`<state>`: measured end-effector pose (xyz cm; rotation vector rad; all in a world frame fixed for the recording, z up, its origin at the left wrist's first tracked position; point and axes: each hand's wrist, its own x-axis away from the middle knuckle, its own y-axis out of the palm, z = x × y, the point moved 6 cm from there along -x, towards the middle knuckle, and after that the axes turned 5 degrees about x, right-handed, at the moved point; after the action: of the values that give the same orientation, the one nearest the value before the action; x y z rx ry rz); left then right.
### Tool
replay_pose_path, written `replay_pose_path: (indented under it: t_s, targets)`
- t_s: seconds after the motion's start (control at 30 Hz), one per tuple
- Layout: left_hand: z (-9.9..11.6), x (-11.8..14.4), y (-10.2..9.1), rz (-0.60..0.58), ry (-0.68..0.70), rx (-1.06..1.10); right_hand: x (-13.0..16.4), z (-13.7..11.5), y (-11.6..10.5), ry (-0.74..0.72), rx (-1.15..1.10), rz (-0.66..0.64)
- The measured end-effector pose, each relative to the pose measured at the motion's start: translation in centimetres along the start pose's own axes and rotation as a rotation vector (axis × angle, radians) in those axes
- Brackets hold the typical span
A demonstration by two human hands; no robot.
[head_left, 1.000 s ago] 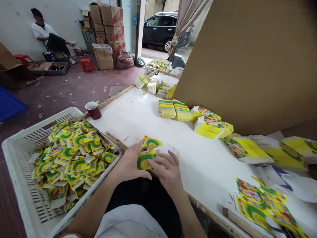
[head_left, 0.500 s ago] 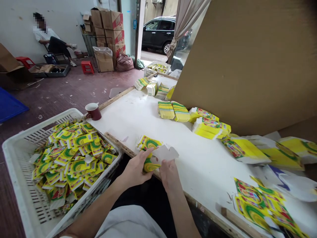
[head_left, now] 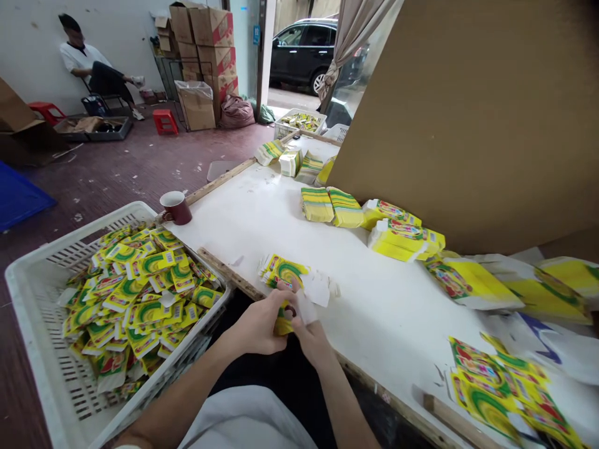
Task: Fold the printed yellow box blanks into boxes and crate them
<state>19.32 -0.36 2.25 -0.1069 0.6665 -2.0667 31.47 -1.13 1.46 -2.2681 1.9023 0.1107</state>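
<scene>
At the table's near edge, my left hand point(head_left: 258, 323) is closed around a small yellow-and-green carton point(head_left: 281, 324). My right hand point(head_left: 312, 342) pinches the carton's white flap point(head_left: 306, 308), its fingers close to the left hand's. A small dark round spot shows at the carton's open end; whether it is a hole or an object I cannot tell. Just beyond my fingers lies a fanned pile of flat cartons point(head_left: 284, 272), partly hidden by the left hand. A loose white piece of card point(head_left: 319, 288) lies beside that pile.
A white plastic basket point(head_left: 35, 299) heaped with filled cartons stands at left. A maroon mug point(head_left: 178, 211) sits on the table corner. Stacks of flat cartons point(head_left: 405, 237) line a large cardboard sheet point(head_left: 468, 125) at right. A wooden block point(head_left: 449, 416) lies near right. A person sits far left.
My right hand has moved left and closer to the left hand, bringing the white flap in and more upright. The carton remains in my left hand. The view has shifted slightly.
</scene>
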Motion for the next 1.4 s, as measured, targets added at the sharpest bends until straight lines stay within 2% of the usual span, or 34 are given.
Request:
replay_pose_path:
  t_s: [0.07, 0.13, 0.2, 0.27, 0.33, 0.47, 0.57, 0.7, 0.77, 0.83, 0.97, 1.03, 1.2, 1.3, 1.4]
  targets:
    - [-0.5, 0.0, -0.2, -0.003, 0.005, 0.065, 0.5, -0.8, 0.5, -0.150, 0.235, -0.043]
    - [-0.6, 0.0, -0.7, 0.081, 0.027, 0.103, 0.9, -1.1, 0.7, -0.250, 0.394, -0.054]
    - [-0.8, 0.2, -1.6, 0.293, -0.018, 0.114, 1.1, -1.2, -0.1, -0.302, 0.472, 0.051]
    - [-1.1, 0.9, -2.5, 0.525, -0.153, 0.151, 1.2, -0.9, -1.6, -0.283, 0.488, 0.239]
    - [-1.3, 1.4, -2.4, 0.615, -0.285, 0.306, 1.2, -0.6, -2.6, -0.245, 0.501, 0.344]
    - [-1.1, 1.5, -2.1, 0.579, -0.357, 0.663, 0.8, -0.8, -2.2, -0.342, 0.665, 0.219]
    - [-1.2, 1.8, -2.6, 0.603, -0.390, 0.685, 0.7, -1.4, -2.2, -0.396, 0.729, 0.119]
    - [-2.1, 2.0, -2.9, 0.708, -0.449, 0.680, 0.6, -2.3, -2.6, -0.391, 0.724, 0.008]
    - [-2.6, 1.8, -2.6, 0.756, -0.443, 0.766, 0.4, -2.5, -2.8, -0.364, 0.735, 0.043]
    - [-2.9, 1.4, -2.1, 0.775, -0.428, 0.879, 0.2, -2.5, -2.8, -0.340, 0.737, 0.134]
    - [-3.0, 0.3, -1.8, 0.670, -0.432, 0.966, 0.1, -2.2, -2.4, -0.345, 0.696, 0.272]
    - [-3.1, 0.2, -2.1, 0.655, -0.449, 0.984, -0.1, -2.0, -2.3, -0.329, 0.680, 0.259]
    - [-3.4, 0.4, -2.4, 0.656, -0.508, 1.065, -0.7, -1.8, -3.0, -0.258, 0.618, 0.091]
    - [-2.8, 0.2, -1.7, 0.588, -0.501, 1.039, -0.9, -1.8, -3.6, -0.199, 0.526, 0.182]
    - [-2.4, 0.0, -1.3, 0.529, -0.489, 0.976, -0.9, -0.8, -3.0, -0.082, 0.352, 0.253]
